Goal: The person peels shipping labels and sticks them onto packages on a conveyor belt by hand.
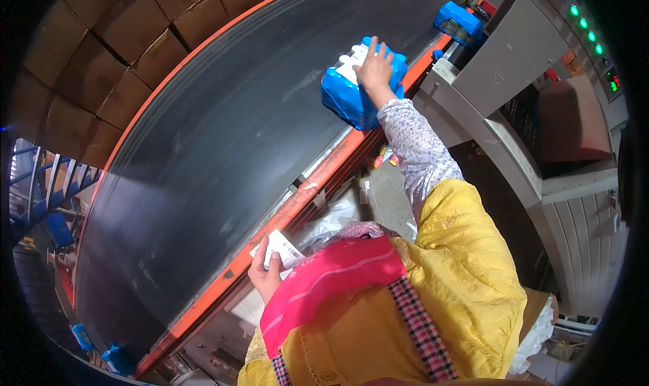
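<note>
A blue plastic-wrapped pack with a white, bumpy top rests on the dark conveyor belt, close to its orange side rail. My right hand lies on top of the pack with its fingers spread, touching the white part. Lower down, beside the rail, my left hand pinches white labels with barcode print between thumb and fingers. How many labels there are I cannot make out.
Another blue-wrapped pack sits at the far end by a grey machine with green lights. Stacked brown cartons line the belt's outer side. Small blue packs show at the lower left.
</note>
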Demonstrator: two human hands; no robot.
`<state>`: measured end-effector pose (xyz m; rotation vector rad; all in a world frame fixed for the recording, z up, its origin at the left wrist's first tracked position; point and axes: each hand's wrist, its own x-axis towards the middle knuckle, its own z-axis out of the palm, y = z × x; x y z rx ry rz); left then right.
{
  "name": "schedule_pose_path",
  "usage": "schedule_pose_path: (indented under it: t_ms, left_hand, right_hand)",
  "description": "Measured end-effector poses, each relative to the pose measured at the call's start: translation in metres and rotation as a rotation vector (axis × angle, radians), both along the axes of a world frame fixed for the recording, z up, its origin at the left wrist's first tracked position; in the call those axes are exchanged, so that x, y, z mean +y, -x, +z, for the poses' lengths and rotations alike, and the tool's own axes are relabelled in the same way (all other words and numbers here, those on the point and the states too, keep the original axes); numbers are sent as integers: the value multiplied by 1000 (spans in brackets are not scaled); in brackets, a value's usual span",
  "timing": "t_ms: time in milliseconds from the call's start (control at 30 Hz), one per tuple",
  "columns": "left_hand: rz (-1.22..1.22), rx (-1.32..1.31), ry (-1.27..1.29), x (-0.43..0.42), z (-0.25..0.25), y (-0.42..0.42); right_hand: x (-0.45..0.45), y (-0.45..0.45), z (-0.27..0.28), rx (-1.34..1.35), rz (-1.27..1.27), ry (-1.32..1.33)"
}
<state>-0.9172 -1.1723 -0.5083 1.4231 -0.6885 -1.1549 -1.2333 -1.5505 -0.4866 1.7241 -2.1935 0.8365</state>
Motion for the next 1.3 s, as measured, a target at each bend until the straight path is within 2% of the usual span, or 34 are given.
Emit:
schedule_pose_path:
  t_ms: [67, 100, 167, 200, 267, 333, 467, 567, 667, 833, 867, 933, 967, 1000, 1067, 1133, 1167, 1200, 1233, 1267, 1300]
  left_hand:
    - [-1, 8, -1, 2, 0, -3]
    - [-10, -12, -18, 3, -3, -6]
    - [-5, -29, -11, 7, -9, -11]
    - [10, -27, 12, 7, -11, -11]
    - [12, -24, 6, 8, -9, -13]
    - [-17, -24, -54, 11, 1, -14]
    - [-2, -52, -19, 11, -4, -11]
    - [0, 26, 14, 15, -11, -14]
    - [-33, -31, -48, 17, -11, -20]
    - [-29, -30, -26, 15, 1, -16]
    - [-18, -24, -24, 15, 3, -14]
    - [-26, -21, 2, 15, 4, -13]
    - [-29, -19, 14, 17, 3, -14]
    - [-41, -80, 38, 17, -3, -16]
    - [-76, -134, 47, 18, -11, -18]
    - [-102, -107, 47, 19, -8, -17]
    - [-103, -84, 61, 20, -7, -15]
    - [-106, -62, 73, 21, -7, -14]
    - [-147, -227, 102, 20, -4, -13]
    - [-133, -146, 112, 22, -21, -15]
    - [-118, -65, 123, 25, -38, -16]
  right_hand:
    - [15, -15, 8, 330, 34, 49]
    - [6, -7, -5, 409, 195, -37]
    - [-8, -3, -44, 203, 328, -241]
    - [-4, -7, -47, 98, 393, -347]
    - [3, -9, -52, 189, 371, -369]
    - [14, -20, -34, 243, 346, -445]
    - [23, -37, -33, 287, 437, -419]
    - [62, -47, -36, 300, 638, -318]
    - [108, -54, -35, 339, 787, -245]
    - [184, -71, -19, 257, 950, -308]
    - [197, -73, -20, 196, 986, -262]
    - [225, -82, 1, 39, 1010, -367]
    - [231, -84, -11, 31, 1063, -269]
    - [243, -94, 3, -166, 1072, -389]
    - [262, -109, 9, -295, 1125, -372]
    - [278, -124, 34, -548, 1273, -250]
    - [285, -133, 65, -630, 1412, -107]
    - [292, -134, 81, -723, 1506, -208]
    - [299, -135, 102, -833, 1629, -253]
    - [305, -137, 127, -928, 1821, -348]
    - [310, -151, 142, -1162, 2076, -328]
